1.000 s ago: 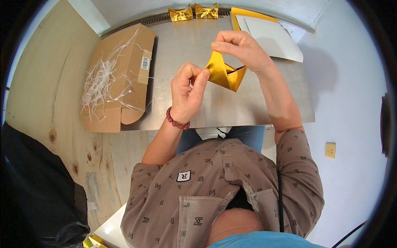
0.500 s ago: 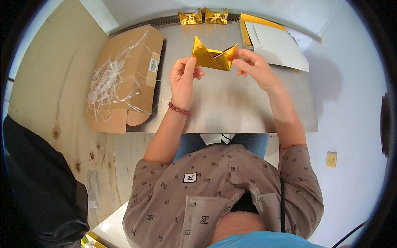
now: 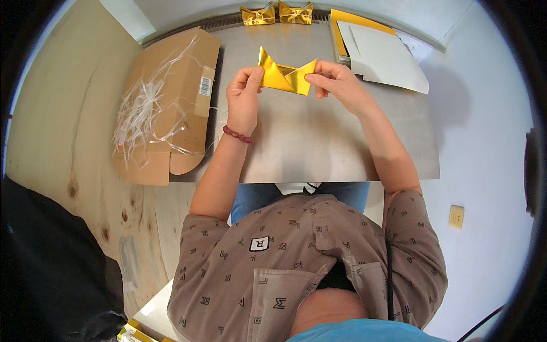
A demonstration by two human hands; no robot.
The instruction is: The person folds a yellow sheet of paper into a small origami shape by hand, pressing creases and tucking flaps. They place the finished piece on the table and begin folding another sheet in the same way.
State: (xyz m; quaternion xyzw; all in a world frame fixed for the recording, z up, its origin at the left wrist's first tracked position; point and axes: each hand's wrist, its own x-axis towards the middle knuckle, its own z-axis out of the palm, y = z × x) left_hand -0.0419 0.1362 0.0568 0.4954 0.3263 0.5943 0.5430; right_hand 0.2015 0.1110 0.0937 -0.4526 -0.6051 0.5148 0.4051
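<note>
A shiny gold folded paper ingot (image 3: pixel 283 77), boat-shaped with two upright pointed ends, is held up above the metal table. My left hand (image 3: pixel 245 94) pinches its left end, with the thumb on the near face and the fingers mostly hidden behind. At the right end my right hand (image 3: pixel 339 85) has the thumb and fingers closed on the pointed tip. Between the points the middle of the fold stands a little open. Two finished-looking gold ingots (image 3: pixel 295 12), each tied with thin pale string, sit at the table's far edge.
On the left of the table (image 3: pixel 307 142) lies a cardboard box (image 3: pixel 194 119) with a tangle of clear plastic strips (image 3: pixel 145 108) on it. Gold and white paper sheets (image 3: pixel 387 60) are stacked at the far right. A black cloth (image 3: pixel 57 256) hangs at lower left.
The gold paper ingot has shifted slightly left in view along with both hands. My right thumb and fingers have closed more firmly around its right tip.
</note>
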